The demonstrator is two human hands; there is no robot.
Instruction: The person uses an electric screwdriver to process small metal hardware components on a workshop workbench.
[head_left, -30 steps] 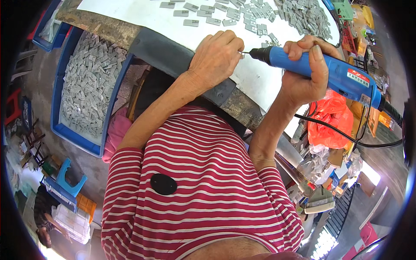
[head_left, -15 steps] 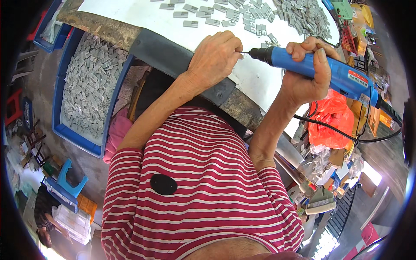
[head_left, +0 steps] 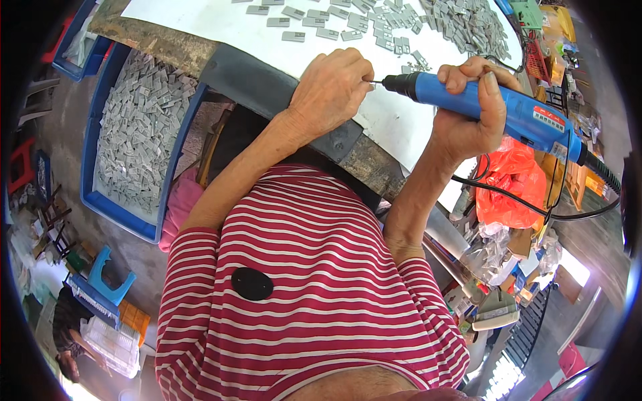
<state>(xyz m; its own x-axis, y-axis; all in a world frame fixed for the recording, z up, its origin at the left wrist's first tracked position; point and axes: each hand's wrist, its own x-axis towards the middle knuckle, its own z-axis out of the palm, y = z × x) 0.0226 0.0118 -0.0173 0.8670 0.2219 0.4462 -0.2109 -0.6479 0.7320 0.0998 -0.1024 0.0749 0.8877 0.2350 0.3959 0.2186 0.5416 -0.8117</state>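
Note:
My right hand [head_left: 478,100] is wrapped round a blue electric screwdriver [head_left: 455,95] with a black nose. The tool lies nearly level, and its thin bit points left to the fingertips of my left hand [head_left: 334,87]. Those fingers are closed in a pinch at the bit's tip; what they hold is hidden behind them. Beyond my hands, small grey rectangular plastic pieces [head_left: 313,22] lie spread on a white sheet [head_left: 200,17]. A heap of similar grey pieces [head_left: 468,27] is at the far right, and a little pile of tiny screws [head_left: 420,65] lies near the screwdriver's nose.
At the left, a blue bin [head_left: 87,167] holds many grey pieces. A dark padded strip [head_left: 247,80] covers the table's near edge. A black cable [head_left: 508,196] loops below the screwdriver, beside a red plastic bag [head_left: 508,190]. A person [head_left: 70,327] is at the lower left.
The screwdriver and my right hand have shifted slightly left, toward my left hand. My left hand stays in about the same place, still pinched.

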